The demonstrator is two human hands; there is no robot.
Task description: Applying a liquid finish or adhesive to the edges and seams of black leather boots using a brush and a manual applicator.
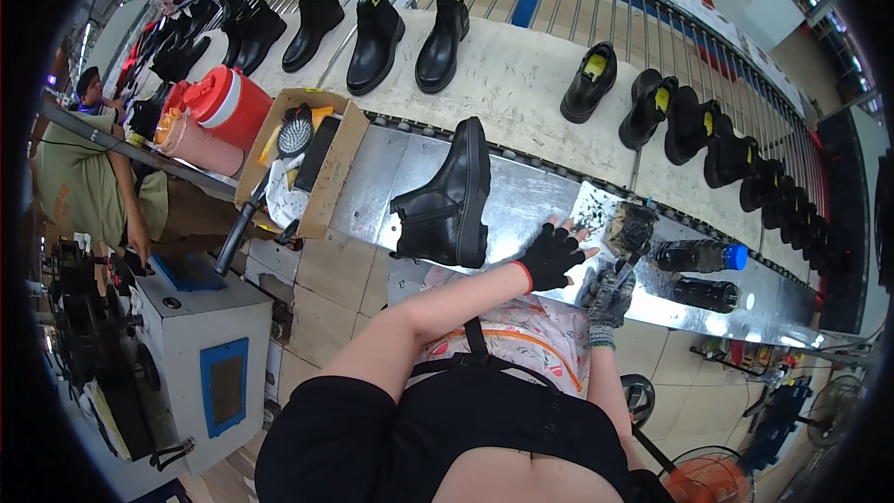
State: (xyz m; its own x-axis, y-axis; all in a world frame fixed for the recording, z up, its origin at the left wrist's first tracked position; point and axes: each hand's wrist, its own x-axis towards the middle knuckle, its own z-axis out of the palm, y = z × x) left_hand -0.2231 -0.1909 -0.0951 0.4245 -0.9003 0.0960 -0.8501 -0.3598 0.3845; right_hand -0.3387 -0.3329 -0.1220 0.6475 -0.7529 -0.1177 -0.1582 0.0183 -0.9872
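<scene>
My left hand [551,259], in a black fingerless glove with red trim, rests over the metal worktop with fingers spread and holds nothing. My right hand [610,296], in a grey knit glove, is closed on a thin-handled tool [633,259]. The tool's end reaches a dark-stained, squarish container [633,225], and its tip is hidden there. Under the container, a white sheet [590,210] is spotted with black. A black ankle boot [449,200] lies on its side left of my left hand, apart from it, sole facing right.
Right of my hands lie a blue-capped bottle [694,256] and another dark bottle [705,294]. A cardboard box [333,172] holds a hairbrush [296,135] and cloths. Red jugs [230,102] stand beside it. Several black boots [375,42] line the conveyor [521,65] beyond. A person stands left.
</scene>
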